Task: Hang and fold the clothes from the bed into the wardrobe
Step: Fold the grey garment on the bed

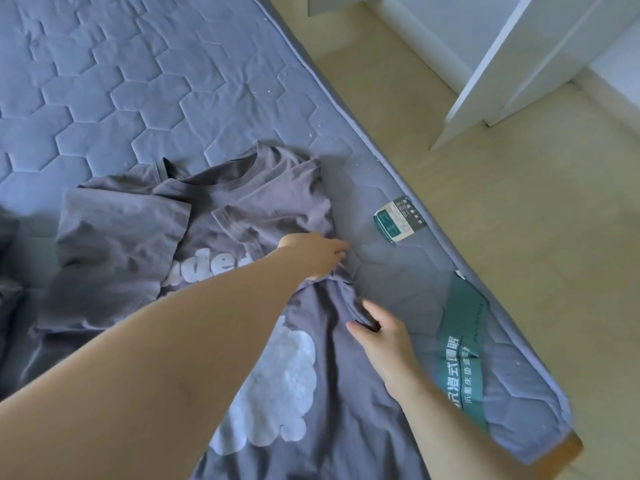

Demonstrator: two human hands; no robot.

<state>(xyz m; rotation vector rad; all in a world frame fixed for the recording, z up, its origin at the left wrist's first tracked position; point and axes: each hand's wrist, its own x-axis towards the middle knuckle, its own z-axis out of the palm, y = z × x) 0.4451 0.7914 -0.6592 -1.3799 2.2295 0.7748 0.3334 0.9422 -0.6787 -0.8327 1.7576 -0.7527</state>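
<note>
A grey T-shirt (131, 244) with white print lies spread front-up on the blue quilted mattress (138, 81), its collar pointing away from me. My left hand (311, 254) reaches across the shirt and grips a bunch of fabric at its right side, below the folded-in right sleeve. My right hand (381, 337) pinches the shirt's right edge a little lower, with the thumb on top of the cloth. The white wardrobe (519, 57) stands open at the top right, across a strip of floor.
The mattress edge runs diagonally from top centre to bottom right, with a green label band (460, 341) and a small tag (398, 220) on it. Beige floor (519, 237) lies beyond. More dark cloth (7, 271) shows at the left border.
</note>
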